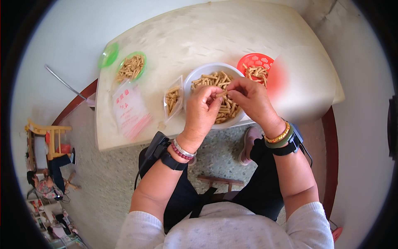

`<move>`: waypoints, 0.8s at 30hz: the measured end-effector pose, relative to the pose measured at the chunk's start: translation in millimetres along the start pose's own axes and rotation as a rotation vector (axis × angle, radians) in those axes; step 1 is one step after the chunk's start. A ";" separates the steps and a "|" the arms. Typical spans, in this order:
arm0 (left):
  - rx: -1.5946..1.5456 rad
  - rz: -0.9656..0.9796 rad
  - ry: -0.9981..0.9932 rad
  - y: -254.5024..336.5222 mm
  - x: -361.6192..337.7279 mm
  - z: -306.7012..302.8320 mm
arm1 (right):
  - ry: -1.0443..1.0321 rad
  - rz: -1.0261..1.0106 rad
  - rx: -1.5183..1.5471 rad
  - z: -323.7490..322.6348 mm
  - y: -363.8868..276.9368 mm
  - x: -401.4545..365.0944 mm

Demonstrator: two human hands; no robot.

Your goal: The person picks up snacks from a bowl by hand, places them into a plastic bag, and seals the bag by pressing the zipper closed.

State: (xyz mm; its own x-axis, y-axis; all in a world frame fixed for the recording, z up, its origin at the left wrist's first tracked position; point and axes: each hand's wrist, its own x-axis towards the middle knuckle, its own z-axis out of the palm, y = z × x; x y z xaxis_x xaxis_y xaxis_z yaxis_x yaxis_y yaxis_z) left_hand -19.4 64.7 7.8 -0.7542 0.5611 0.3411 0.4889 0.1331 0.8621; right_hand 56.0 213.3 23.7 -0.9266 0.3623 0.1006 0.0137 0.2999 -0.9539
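Observation:
Both my hands are over a white bowl (188,76) filled with short tan sticks (224,113). My left hand (203,108) pinches one end of a small tan stick (222,93), and my right hand (253,99) pinches its other end. Just left of the bowl is a clear bag (172,99) with similar sticks inside. A red basket (256,59), behind my right hand, holds paler pieces. At the table's left, a green bowl (144,62) contains more sticks. Flat bags with red print (129,108) lie in front of it.
The pale table (174,39) ends close to my knees. A green lid or dish (109,55) stands at its back left corner. Far left, a person (43,184) sits near a wooden chair (52,139). A blurred patch covers the table's right part.

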 end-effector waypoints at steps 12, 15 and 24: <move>-0.187 -0.146 -0.043 -5.6 -1.0 -5.8 | -0.033 0.131 0.220 -6.1 -11.2 -0.4; -0.235 -0.170 -0.027 -3.7 0.3 -8.1 | -0.035 0.136 0.216 -7.2 -12.0 0.0; -0.236 -0.062 0.027 -3.8 -1.1 -9.2 | -0.059 0.121 0.007 -0.8 -12.0 0.4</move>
State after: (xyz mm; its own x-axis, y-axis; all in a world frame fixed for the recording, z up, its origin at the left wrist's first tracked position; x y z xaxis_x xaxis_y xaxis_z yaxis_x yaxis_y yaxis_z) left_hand -24.5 56.1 7.6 -0.7925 0.5356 0.2917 0.3278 -0.0292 0.9443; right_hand 55.8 210.6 35.5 -0.9387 0.3432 -0.0314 0.1239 0.2512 -0.9600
